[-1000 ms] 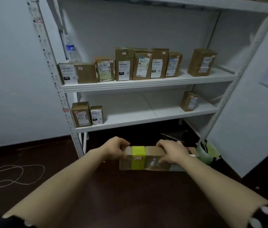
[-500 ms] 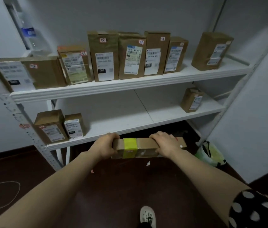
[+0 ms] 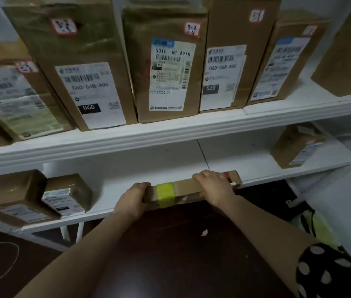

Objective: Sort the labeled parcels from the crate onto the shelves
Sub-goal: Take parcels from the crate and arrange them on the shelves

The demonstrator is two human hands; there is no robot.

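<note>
**Placing a parcel on the lower shelf.** A long, flat parcel (image 3: 191, 190), banded with yellow tape (image 3: 165, 193), is held level at the near edge of the lower shelf (image 3: 159, 166). Whether its underside already rests on the lip cannot be told. The left hand (image 3: 133, 200) grasps the parcel's left end, fingers curled round it. The right hand (image 3: 213, 188) lies over the top near the right end, fingers hooked on the far edge.

The shelf is bare straight ahead of the parcel. Two small boxes (image 3: 41, 194) stand to the left and a single box (image 3: 297, 145) stands far right, all well apart from the parcel. The upper shelf (image 3: 170, 132) carries a row of upright labelled parcels.

The step in hand appears to be setting the parcel down. To do it well:
- keep the parcel level and push it straight away onto the bare stretch;
- let the shelf take most of its base before either hand lets go;
- leave its label facing the near side, if it has one, as on the neighbouring boxes.
</note>
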